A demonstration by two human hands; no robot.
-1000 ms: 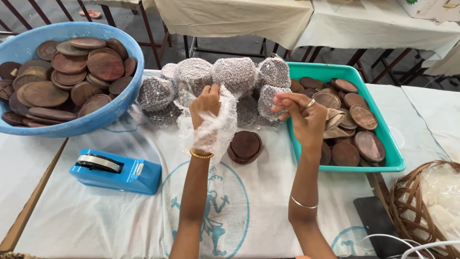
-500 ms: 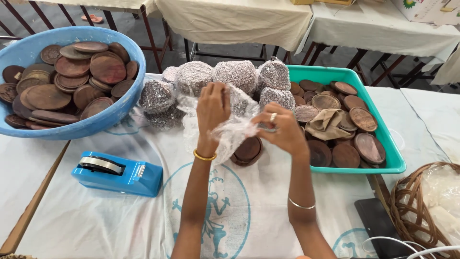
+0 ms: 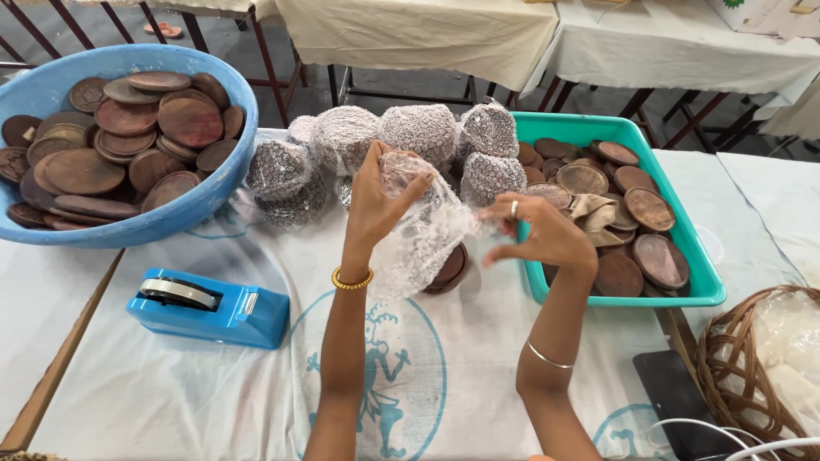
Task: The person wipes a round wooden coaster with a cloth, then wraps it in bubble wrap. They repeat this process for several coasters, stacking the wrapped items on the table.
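Observation:
My left hand [image 3: 376, 201] is raised over the table and grips the top of a sheet of clear bubble wrap [image 3: 423, 235]. My right hand [image 3: 538, 235], with a ring on one finger, pinches the sheet's right edge. Under the hanging wrap a small stack of brown round wooden plates [image 3: 448, 269] lies on the white cloth. Several bundles wrapped in bubble wrap [image 3: 418, 132] stand in a row just behind my hands.
A big blue basin [image 3: 171, 218] of brown wooden plates sits at the left. A teal tray [image 3: 615, 294] with more plates is at the right. A blue tape dispenser [image 3: 209, 307] lies front left. A wicker basket [image 3: 743, 376] and a black flat device [image 3: 675, 405] are at the front right.
My right hand came away from the teal tray to the bubble wrap and took hold of its right edge. My left hand stayed raised with the sheet.

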